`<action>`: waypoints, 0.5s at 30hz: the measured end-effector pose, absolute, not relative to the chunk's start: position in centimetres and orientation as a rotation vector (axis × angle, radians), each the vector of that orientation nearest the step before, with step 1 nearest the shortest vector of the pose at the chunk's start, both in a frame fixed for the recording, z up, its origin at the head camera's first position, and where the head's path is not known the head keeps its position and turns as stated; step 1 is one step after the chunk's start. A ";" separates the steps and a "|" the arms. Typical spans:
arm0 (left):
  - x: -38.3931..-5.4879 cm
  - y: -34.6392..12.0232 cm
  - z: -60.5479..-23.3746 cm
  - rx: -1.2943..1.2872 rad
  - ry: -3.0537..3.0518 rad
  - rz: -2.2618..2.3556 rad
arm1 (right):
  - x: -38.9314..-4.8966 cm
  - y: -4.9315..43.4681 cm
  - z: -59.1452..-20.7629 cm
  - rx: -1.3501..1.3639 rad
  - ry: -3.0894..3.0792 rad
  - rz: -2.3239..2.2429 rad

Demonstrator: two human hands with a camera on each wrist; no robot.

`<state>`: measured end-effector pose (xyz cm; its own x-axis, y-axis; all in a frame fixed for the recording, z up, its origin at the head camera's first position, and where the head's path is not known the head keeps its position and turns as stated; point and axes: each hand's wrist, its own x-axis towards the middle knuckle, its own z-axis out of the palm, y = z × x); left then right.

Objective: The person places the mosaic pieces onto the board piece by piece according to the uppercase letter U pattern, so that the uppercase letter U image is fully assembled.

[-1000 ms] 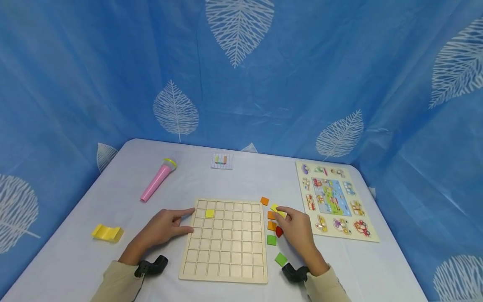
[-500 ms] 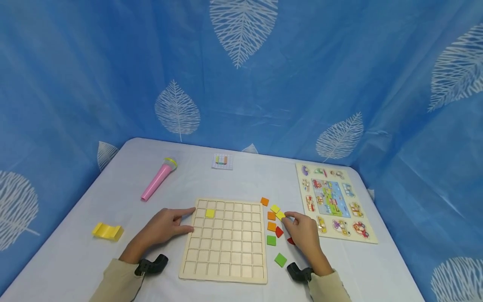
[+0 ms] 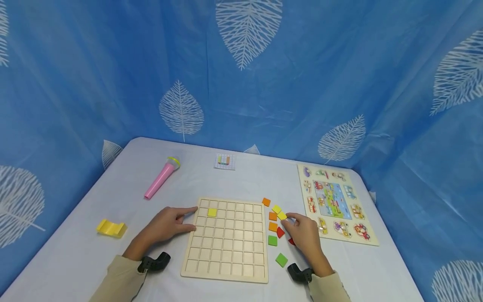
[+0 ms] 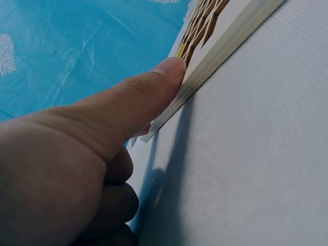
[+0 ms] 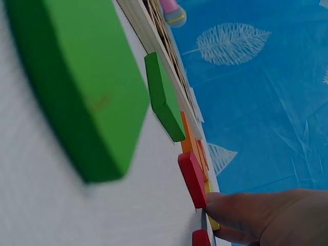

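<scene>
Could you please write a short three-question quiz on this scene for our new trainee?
1. True or false: the left hand is touching the wooden grid board.

2. Which is the right hand touching?
A. a green tile
B. a yellow tile
C. the microphone

3. How many orange tiles lie beside the board?

Key:
1. True.
2. B.
3. Three.

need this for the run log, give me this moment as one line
left hand: touching grid board, left edge | right hand: pinching loose yellow tile right of board | on board: one placed yellow tile
</scene>
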<state>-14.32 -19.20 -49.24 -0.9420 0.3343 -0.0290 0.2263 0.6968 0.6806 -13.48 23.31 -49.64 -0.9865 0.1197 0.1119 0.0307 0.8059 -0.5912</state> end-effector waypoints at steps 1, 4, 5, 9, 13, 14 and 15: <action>-14.3 -19.2 -49.2 0.461 2.755 1.074 | -13.5 23.3 -49.7 -0.110 -2.843 0.919; -14.4 -19.2 -49.3 0.466 2.763 1.073 | -13.6 23.3 -49.7 -0.095 -2.830 0.908; -14.4 -19.2 -49.3 0.463 2.765 1.073 | -13.6 23.3 -49.7 -0.095 -2.829 0.906; -14.4 -19.1 -49.3 0.454 2.764 1.080 | -13.6 23.2 -49.6 -0.099 -2.832 0.901; -14.3 -19.1 -49.3 0.437 2.761 1.071 | -13.4 23.1 -49.6 -0.102 -2.835 0.894; -14.3 -19.1 -49.3 0.427 2.758 1.074 | -13.3 23.0 -49.7 -0.102 -2.837 0.893; -14.2 -19.0 -49.3 0.421 2.754 1.074 | -13.3 23.0 -49.7 -0.105 -2.839 0.895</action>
